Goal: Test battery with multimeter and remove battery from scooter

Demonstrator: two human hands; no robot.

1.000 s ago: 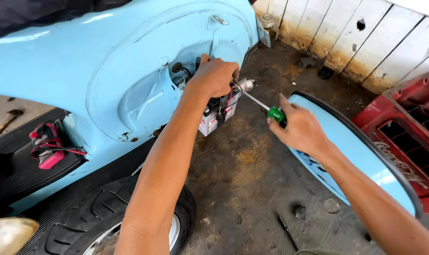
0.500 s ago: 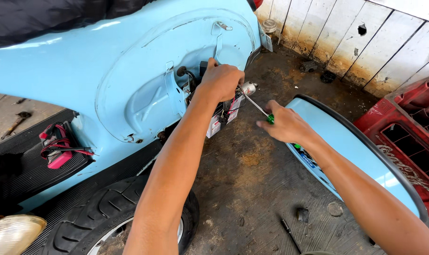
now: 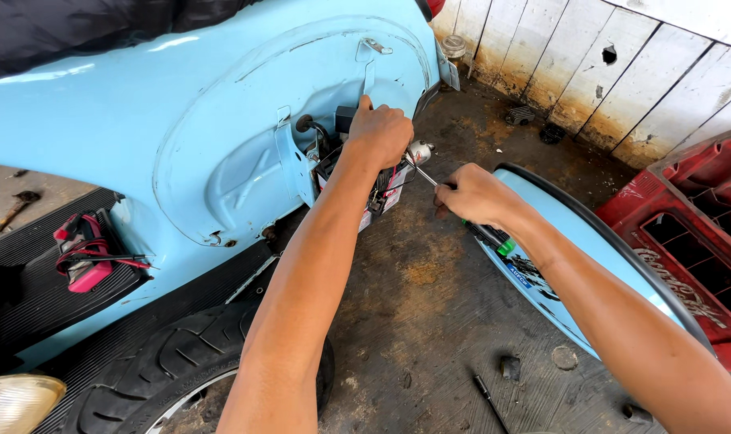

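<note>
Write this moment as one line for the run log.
left hand: on battery in scooter body | right hand: holds screwdriver, tip toward battery

Right hand (image 3: 474, 195) further up screwdriver (image 3: 454, 207)

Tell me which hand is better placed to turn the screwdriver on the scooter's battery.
Right. The right hand already grips the green-handled screwdriver, its shaft angled toward the battery. The left hand rests on the battery in the light-blue scooter body, apparently steadying it.
</note>
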